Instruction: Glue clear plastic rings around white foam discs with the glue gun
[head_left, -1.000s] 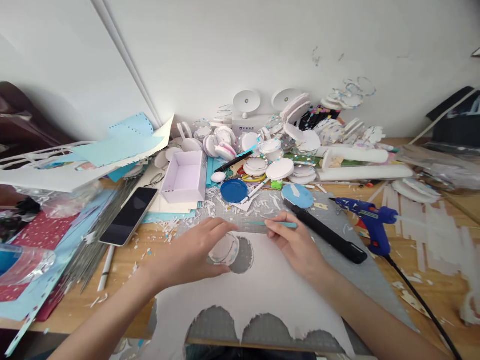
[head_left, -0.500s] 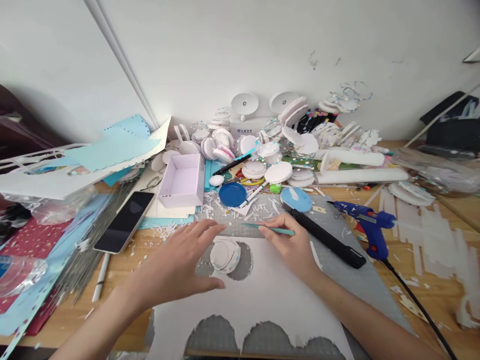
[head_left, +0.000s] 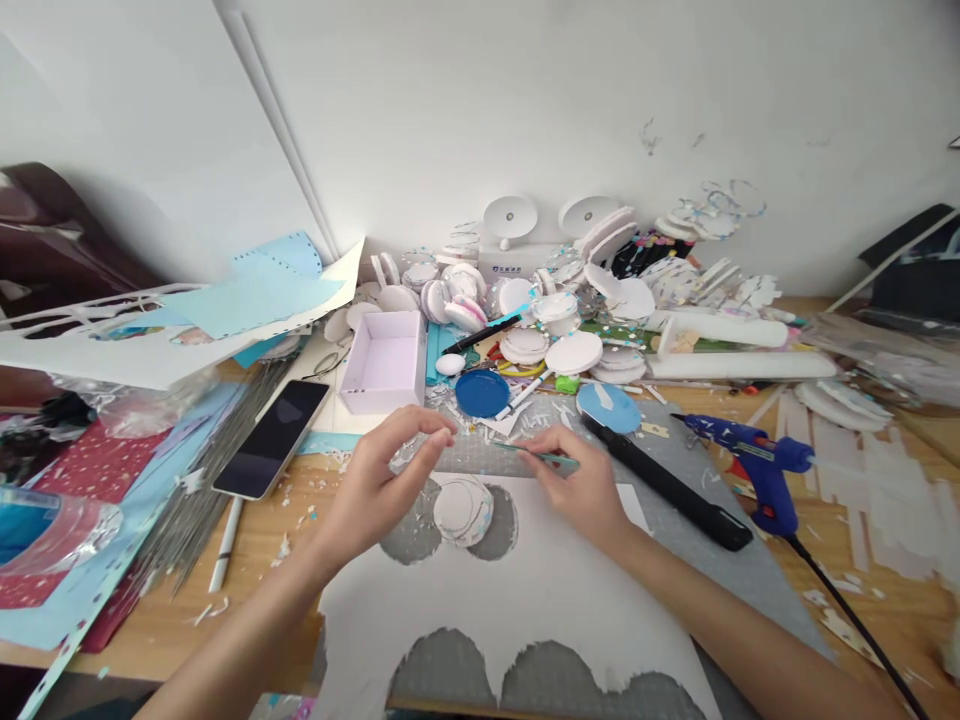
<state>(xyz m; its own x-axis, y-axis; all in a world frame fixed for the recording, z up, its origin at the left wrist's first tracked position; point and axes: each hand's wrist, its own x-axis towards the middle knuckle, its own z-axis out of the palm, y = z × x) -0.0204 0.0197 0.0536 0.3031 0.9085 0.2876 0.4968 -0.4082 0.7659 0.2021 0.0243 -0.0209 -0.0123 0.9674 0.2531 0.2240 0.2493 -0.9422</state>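
Observation:
My right hand (head_left: 574,475) holds slim teal tweezers (head_left: 559,459), their pointed tip aimed left. Across from the tip is my left hand (head_left: 390,480), raised above the paper; thumb and fingertips are drawn together, and anything pinched between them is too small to make out. Below and between the hands, a small stack of white paper discs (head_left: 461,510) with a speckled edge rests on a white paper sheet (head_left: 555,590). That sheet has round holes cut in it and scalloped cut-outs along its near edge. The grey cutting mat (head_left: 712,590) shows through them.
A blue lid (head_left: 482,394) and white paper scraps lie beyond the hands, with a pale box (head_left: 384,362) and a phone (head_left: 271,438) to the left. Rightward are a black pen-like tool (head_left: 667,482) and a blue glue gun (head_left: 765,470). Many white disc pieces (head_left: 574,352) crowd the back.
My left hand has closed from spread fingers to fingertips drawn together. The right hand keeps the tweezers in nearly the same place. The whole view has shifted slightly.

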